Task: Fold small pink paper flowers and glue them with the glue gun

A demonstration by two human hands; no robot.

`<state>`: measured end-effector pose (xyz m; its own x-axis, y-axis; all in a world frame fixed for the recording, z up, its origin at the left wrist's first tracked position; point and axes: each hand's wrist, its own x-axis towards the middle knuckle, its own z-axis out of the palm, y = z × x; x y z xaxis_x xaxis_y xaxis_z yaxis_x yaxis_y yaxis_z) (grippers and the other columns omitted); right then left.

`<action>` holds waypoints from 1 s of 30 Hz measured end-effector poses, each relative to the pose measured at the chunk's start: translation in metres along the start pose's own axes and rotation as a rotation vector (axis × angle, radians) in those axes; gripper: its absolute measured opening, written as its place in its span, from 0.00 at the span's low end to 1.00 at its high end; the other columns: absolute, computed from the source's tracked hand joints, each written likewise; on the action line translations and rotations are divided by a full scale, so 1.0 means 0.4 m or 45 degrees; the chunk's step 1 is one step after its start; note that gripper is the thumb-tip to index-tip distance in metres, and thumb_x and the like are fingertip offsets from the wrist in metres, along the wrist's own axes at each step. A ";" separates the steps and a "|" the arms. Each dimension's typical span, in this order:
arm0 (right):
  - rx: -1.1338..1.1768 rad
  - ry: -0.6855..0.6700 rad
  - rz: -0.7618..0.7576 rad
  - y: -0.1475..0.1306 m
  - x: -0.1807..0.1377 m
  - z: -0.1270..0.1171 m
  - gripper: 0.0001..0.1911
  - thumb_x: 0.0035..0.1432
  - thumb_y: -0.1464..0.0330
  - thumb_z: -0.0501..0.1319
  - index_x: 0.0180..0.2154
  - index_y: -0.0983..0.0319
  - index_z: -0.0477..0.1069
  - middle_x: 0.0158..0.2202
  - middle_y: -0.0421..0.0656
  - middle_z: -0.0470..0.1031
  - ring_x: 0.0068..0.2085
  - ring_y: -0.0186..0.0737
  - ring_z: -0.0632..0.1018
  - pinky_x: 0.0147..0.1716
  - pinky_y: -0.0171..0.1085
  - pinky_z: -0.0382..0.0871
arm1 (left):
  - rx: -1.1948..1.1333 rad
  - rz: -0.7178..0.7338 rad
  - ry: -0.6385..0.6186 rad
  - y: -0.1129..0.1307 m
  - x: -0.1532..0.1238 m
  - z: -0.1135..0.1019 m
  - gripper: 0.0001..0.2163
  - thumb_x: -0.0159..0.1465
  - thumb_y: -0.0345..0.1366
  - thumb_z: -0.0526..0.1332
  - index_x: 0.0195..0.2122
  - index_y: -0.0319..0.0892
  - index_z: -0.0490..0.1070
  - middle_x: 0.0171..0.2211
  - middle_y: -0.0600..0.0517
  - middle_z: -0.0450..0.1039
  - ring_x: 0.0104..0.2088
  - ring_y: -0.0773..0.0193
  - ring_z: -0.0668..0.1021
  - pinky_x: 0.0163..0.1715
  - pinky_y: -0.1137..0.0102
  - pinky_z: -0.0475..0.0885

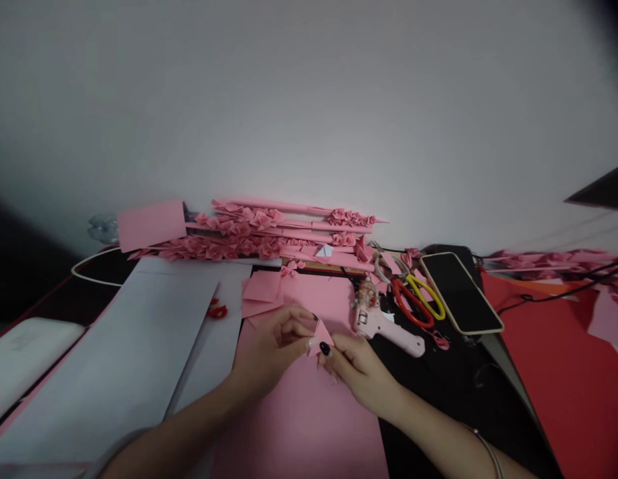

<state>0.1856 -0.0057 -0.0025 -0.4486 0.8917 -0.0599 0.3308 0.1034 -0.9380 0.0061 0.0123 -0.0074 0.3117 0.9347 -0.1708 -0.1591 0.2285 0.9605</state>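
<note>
Between my two hands is a small folded triangle of pink paper point(319, 334), its point facing away from me. My left hand point(279, 339) pinches its left side with thumb and fingers. On the right side, my right hand point(356, 366) grips it, the dark-nailed thumb pressed on the front. Both hands are just above a large pink paper sheet point(313, 426). Smaller pink paper pieces point(261, 287) lie beyond my left hand. To the right of my right hand rests a pink glue gun point(388, 327).
Pink paper flowers on rolled stems point(249, 229) are piled along the wall. Scissors with red and yellow handles point(418, 303) lie beside a phone point(461, 293). White sheets point(114, 346) cover the left, next to a white device point(32, 356); red paper point(573, 359) lies right.
</note>
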 end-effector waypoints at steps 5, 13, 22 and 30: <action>-0.072 -0.067 -0.083 0.002 -0.003 -0.006 0.17 0.68 0.64 0.48 0.31 0.63 0.69 0.22 0.37 0.65 0.23 0.32 0.67 0.25 0.31 0.61 | 0.046 0.011 -0.090 -0.004 0.003 0.004 0.04 0.55 0.33 0.64 0.30 0.38 0.73 0.27 0.52 0.74 0.29 0.65 0.76 0.32 0.70 0.70; 0.075 0.237 -0.114 0.007 -0.005 0.006 0.11 0.65 0.70 0.50 0.48 0.62 0.64 0.25 0.36 0.66 0.21 0.31 0.66 0.22 0.30 0.61 | 0.064 -0.079 0.112 0.010 0.001 0.001 0.09 0.53 0.36 0.66 0.35 0.41 0.73 0.32 0.52 0.74 0.33 0.63 0.79 0.35 0.68 0.74; -0.094 0.383 -0.205 0.018 -0.002 0.009 0.18 0.60 0.74 0.54 0.51 0.61 0.73 0.25 0.40 0.72 0.21 0.33 0.68 0.23 0.33 0.66 | -0.050 -0.234 -0.003 -0.007 -0.004 0.010 0.11 0.52 0.36 0.68 0.33 0.41 0.70 0.32 0.53 0.76 0.27 0.64 0.81 0.29 0.71 0.75; 0.024 0.427 -0.194 0.018 0.008 0.002 0.19 0.57 0.76 0.56 0.49 0.60 0.74 0.23 0.38 0.71 0.20 0.32 0.68 0.21 0.32 0.66 | -0.060 -0.350 0.038 -0.004 -0.003 0.010 0.12 0.50 0.35 0.69 0.34 0.42 0.69 0.27 0.54 0.79 0.29 0.61 0.83 0.30 0.71 0.75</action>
<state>0.1858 -0.0026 -0.0098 -0.1937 0.9619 0.1929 0.2643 0.2405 -0.9340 0.0098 0.0095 -0.0078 0.3216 0.8432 -0.4308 -0.1156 0.4865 0.8660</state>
